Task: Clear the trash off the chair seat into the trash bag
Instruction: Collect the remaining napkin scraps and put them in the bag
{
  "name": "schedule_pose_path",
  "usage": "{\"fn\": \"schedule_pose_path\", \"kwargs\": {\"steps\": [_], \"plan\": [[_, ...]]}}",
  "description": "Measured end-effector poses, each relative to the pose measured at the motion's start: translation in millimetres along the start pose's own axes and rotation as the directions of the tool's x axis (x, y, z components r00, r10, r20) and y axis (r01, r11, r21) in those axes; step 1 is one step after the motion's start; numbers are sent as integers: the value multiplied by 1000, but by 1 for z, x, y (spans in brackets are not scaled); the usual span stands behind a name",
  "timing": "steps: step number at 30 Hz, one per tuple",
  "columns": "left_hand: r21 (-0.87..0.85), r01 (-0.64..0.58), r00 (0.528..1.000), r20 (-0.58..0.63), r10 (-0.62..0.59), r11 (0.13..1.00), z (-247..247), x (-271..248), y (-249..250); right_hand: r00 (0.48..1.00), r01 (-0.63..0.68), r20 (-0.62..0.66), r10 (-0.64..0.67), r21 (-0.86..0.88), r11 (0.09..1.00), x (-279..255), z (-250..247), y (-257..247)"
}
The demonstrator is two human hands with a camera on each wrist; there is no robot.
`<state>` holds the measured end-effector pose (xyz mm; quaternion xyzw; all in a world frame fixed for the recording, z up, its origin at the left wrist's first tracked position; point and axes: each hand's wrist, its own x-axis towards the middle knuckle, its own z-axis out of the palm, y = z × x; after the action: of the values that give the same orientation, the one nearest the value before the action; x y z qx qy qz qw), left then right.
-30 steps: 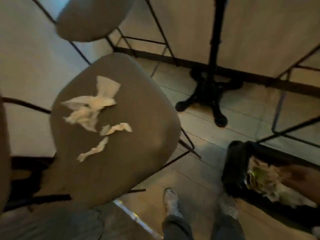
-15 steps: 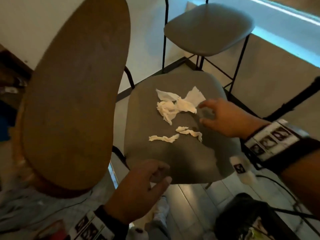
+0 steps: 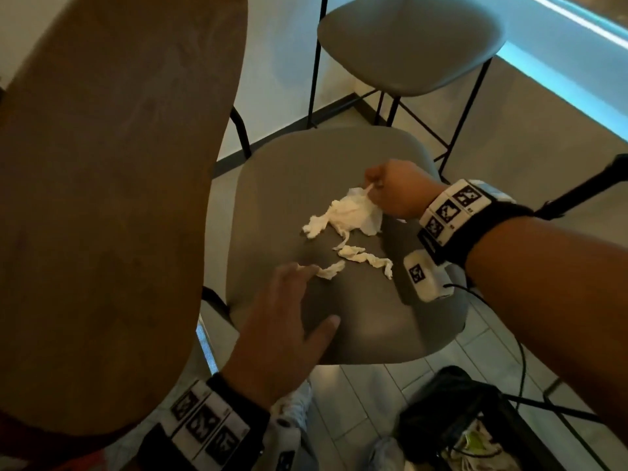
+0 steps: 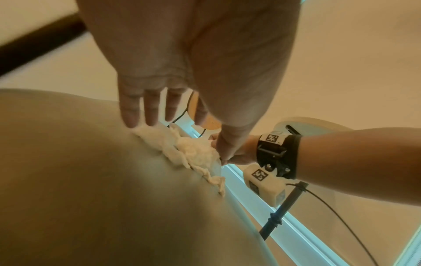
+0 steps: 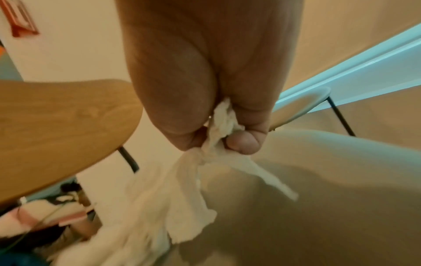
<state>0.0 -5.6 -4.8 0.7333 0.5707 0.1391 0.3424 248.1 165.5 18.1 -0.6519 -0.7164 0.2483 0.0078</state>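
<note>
From where I sit, my left hand [image 3: 278, 334] is spread flat over the chair seat [image 3: 373, 328], its fingers [image 4: 150, 111] straight and holding nothing, the tips just touching the near small tissue strip [image 3: 328, 269]. Right of that lies a longer twisted strip [image 3: 367, 258], loose on the seat. Further right, my right hand [image 3: 397, 190] has its fingers [image 5: 243, 144] curled and pinching a corner of the big crumpled tissue [image 3: 346, 215], most of which rests on the seat. I judge this paper feather-light, soft and easily torn, so I'd bunch each piece at its middle rather than drag an end. The trash bag [image 3: 452, 413] stands open on the floor, below the seat's right front.
</note>
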Motion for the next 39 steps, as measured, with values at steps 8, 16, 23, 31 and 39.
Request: {"fn": "schedule_pose_path", "kwargs": {"steps": [8,16,23,31,39], "plan": [[160,141,982,102,-158,977,32,74,40,964,-173,-133,229,337,925,-95,-42,47],[316,91,989,82,-122,944,42,117,59,881,-373,-30,473,570,732,-248,4,119],[264,114,991,30,-127,958,62,130,78,687,-675,215,694,541,501,-380,107,179],[-57,-110,950,286,122,992,105,65,163,512,-687,277,813,701,194,-472,174,176],[-8,-250,670,720,179,968,277,-5,187,334,-584,318,887,809,-70,-517,263,214]]}}
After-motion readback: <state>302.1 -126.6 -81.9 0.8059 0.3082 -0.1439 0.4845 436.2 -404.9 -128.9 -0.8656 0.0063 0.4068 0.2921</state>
